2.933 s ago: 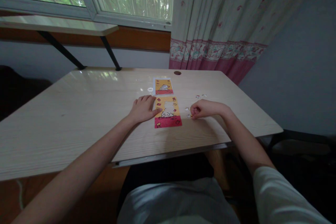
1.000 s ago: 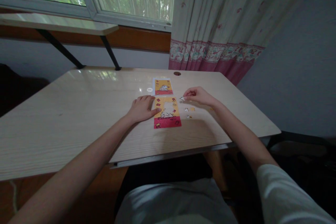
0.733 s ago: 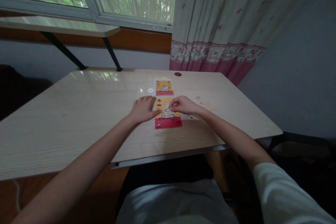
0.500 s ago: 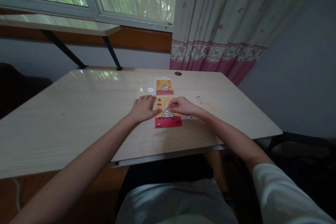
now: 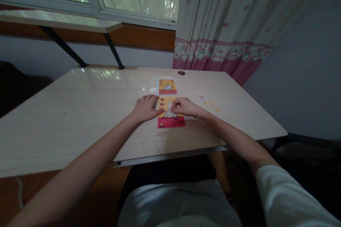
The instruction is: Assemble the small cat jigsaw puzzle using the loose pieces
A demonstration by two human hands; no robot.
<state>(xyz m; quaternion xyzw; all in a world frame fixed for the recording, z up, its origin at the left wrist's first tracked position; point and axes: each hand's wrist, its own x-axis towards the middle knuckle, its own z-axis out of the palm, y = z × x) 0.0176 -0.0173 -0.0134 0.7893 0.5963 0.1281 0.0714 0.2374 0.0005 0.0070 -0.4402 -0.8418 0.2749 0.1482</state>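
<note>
A yellow and red picture card (image 5: 171,122) with a white cartoon animal lies flat on the desk. My left hand (image 5: 146,109) rests at the card's left side, fingers spread, with the thumb reaching over its edge. Above the middle of the card, my right hand (image 5: 185,106) is closed in a pinch at the white figure. What sits between those fingertips, if anything, is too small to make out. The hand covers the card's upper right part.
Farther back lies a smaller card (image 5: 167,86) with a similar picture. Small yellow pieces (image 5: 210,103) and a small white and red piece (image 5: 201,97) lie to the right on the wooden desk (image 5: 80,124). A raised shelf (image 5: 66,21) stands at the back left.
The view has tilted slightly. My right hand stays pinched over the white figure with only a tiny shift, and my left hand keeps its place at the card.
</note>
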